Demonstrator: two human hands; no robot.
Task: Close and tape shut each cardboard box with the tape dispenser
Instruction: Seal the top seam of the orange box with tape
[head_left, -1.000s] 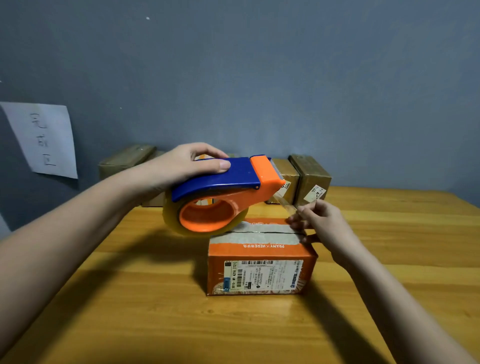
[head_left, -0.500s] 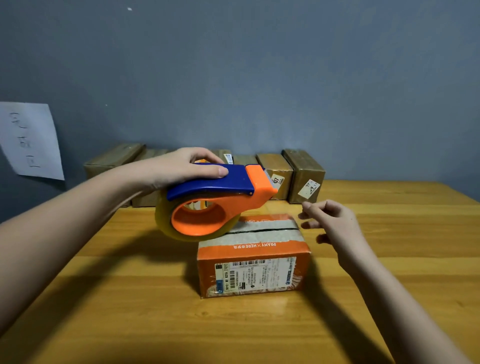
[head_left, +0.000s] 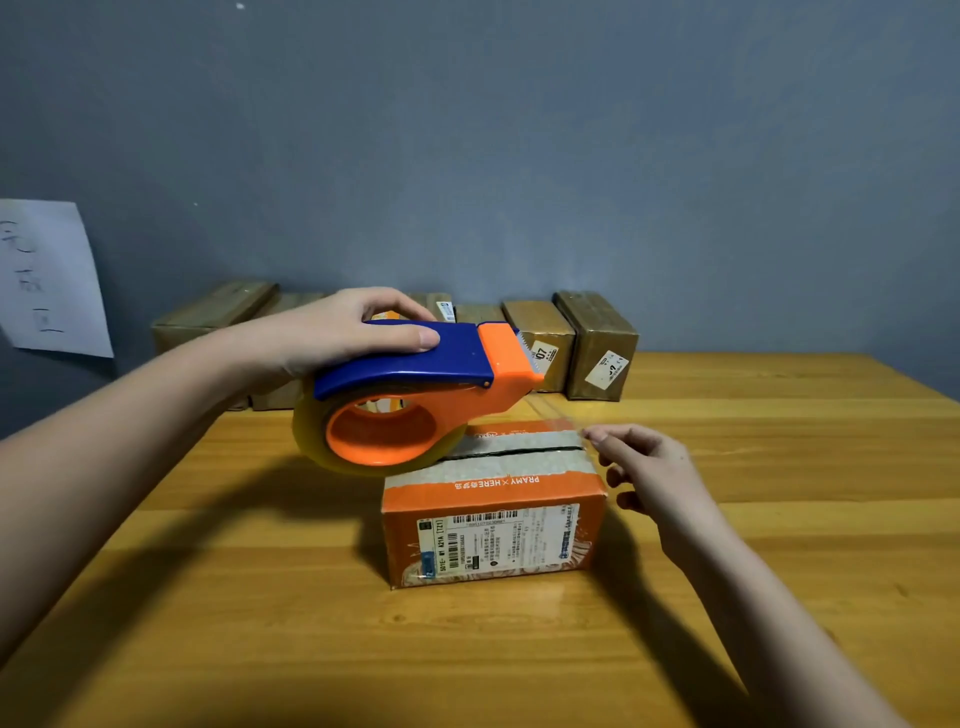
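Orange box (head_left: 493, 525) in the middle of the wooden table (head_left: 779, 519), flaps down, dark crack along the top not covered yet. Just above its left end, the tape dispenser (head_left: 415, 395), blue on top and orange below, held in the air with its toothed end pointing right. Wrapped around the blue handle, the left hand (head_left: 337, 338), gripping tight. From the toothed end, a thin clear strip of tape (head_left: 556, 415) running down toward the right end of the box. At that end, the right hand (head_left: 649, 462), fingers bent, tips by the end of the strip; pinching it or only touching it, hard to tell.

Probably the start of the sticking. Best to press the loose end down over the right edge first, then pull the dispenser straight along the crack, low and steady. Careful with the sharp teeth.

Behind, a row of brown boxes (head_left: 597, 343) against the gray wall (head_left: 519, 156), and a paper sheet (head_left: 47, 275) on the left.
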